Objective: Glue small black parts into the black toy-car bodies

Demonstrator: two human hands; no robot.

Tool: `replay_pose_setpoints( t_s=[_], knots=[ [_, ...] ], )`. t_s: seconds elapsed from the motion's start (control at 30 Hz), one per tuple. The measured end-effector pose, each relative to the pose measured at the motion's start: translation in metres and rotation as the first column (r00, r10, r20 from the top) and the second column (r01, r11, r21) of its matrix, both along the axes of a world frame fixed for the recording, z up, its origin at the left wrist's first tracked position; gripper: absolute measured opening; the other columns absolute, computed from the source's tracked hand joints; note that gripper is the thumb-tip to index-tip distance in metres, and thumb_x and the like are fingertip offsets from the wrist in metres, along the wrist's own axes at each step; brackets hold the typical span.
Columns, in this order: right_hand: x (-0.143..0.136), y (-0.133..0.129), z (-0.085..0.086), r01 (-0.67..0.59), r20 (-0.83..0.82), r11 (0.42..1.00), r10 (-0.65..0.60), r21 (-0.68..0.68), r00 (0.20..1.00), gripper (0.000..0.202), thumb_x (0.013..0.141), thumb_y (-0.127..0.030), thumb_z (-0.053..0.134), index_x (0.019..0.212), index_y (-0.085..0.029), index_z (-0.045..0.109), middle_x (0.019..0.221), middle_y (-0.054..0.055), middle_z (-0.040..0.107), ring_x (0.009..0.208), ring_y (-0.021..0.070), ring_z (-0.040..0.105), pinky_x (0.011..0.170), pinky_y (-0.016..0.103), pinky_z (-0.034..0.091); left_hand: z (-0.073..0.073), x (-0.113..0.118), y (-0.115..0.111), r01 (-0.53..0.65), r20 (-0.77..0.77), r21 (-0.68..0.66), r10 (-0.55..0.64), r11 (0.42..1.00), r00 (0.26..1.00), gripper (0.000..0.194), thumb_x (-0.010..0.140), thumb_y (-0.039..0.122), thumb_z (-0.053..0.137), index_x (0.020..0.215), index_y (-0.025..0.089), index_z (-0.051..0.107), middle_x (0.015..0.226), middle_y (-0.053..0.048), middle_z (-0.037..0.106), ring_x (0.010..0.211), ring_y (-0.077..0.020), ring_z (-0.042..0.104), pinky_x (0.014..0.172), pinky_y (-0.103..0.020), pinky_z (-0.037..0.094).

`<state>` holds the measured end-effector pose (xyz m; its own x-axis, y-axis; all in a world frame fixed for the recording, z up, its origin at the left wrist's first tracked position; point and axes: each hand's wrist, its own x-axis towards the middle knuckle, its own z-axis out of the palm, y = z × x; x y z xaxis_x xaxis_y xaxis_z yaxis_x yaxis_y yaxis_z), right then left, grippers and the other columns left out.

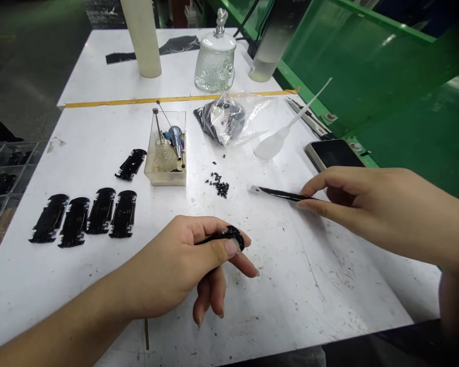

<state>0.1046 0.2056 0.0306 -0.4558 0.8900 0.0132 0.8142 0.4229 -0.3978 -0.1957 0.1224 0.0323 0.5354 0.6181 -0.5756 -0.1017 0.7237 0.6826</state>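
Between the thumb and fingers of my left hand (191,265) is a glossy black plastic part (235,237), partly hidden by the hand. It resembles the black toy car base plates (101,211) lying at the left, several in a row and one set apart. My right hand (352,204) pinches black tweezers (281,194), whose pale tips point left just above or on the table. Left of those tips lies a small pile of tiny black pieces (222,188), with a few scattered singly around it. The two hands are apart.
A clear plastic box (164,178) holds a small bottle and tools. Behind the pile are a bag of dark parts (225,120) and a white dropper bottle (271,145). A phone (334,153) lies by the green side wall (405,102). A glass jar (214,63) stands farther back.
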Motion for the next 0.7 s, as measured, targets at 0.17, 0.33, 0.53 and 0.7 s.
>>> replay_pose_setpoints(
  t_s=[0.17, 0.33, 0.53, 0.7],
  knots=[
    [-0.044, -0.007, 0.002, 0.043, -0.487, 0.99, -0.103, -0.134, 0.867, 0.037, 0.076, -0.056, 0.085, 0.084, -0.024, 0.068, 0.066, 0.0, 0.067, 0.049, 0.0147, 0.06, 0.041, 0.027, 0.043, -0.001, 0.0, 0.0, -0.009, 0.007, 0.005, 0.009, 1.0, 1.0, 0.017, 0.101, 0.029, 0.062, 0.102, 0.013, 0.067, 0.093, -0.009, 0.078, 0.044, -0.006, 0.06, 0.036, -0.013, 0.046],
    [-0.09, -0.017, -0.01, 0.123, -0.714, 0.962, -0.263, -0.242, 0.649, 0.042, 0.073, -0.033, 0.091, 0.106, -0.024, 0.067, 0.074, -0.002, 0.07, 0.063, 0.0161, 0.068, 0.054, 0.027, 0.052, -0.003, 0.001, -0.001, -0.017, 0.012, 0.011, 0.017, 1.0, 1.0, 0.016, 0.102, 0.028, 0.061, 0.101, 0.013, 0.065, 0.089, -0.006, 0.077, 0.042, -0.0053, 0.059, 0.036, -0.013, 0.046],
    [-0.1, -0.029, -0.024, 0.226, -0.679, 0.955, -0.296, -0.193, 0.672, 0.022, 0.078, -0.031, 0.088, 0.089, -0.027, 0.069, 0.082, -0.001, 0.074, 0.069, 0.0163, 0.069, 0.061, 0.031, 0.057, -0.005, 0.001, -0.002, -0.082, 0.029, 0.028, 0.082, 0.996, 0.996, 0.017, 0.103, 0.027, 0.058, 0.104, 0.012, 0.066, 0.082, -0.005, 0.076, 0.04, -0.0048, 0.056, 0.037, -0.013, 0.047],
    [-0.1, -0.025, -0.025, 0.223, -0.692, 0.949, -0.314, -0.221, 0.65, 0.028, 0.076, -0.037, 0.09, 0.086, -0.025, 0.067, 0.077, 0.001, 0.073, 0.069, 0.0207, 0.072, 0.056, 0.033, 0.055, -0.006, 0.003, -0.002, -0.146, 0.044, 0.042, 0.145, 0.988, 0.989, 0.018, 0.102, 0.029, 0.061, 0.105, 0.013, 0.068, 0.095, -0.007, 0.078, 0.045, -0.0057, 0.059, 0.038, -0.014, 0.048]
  ],
)
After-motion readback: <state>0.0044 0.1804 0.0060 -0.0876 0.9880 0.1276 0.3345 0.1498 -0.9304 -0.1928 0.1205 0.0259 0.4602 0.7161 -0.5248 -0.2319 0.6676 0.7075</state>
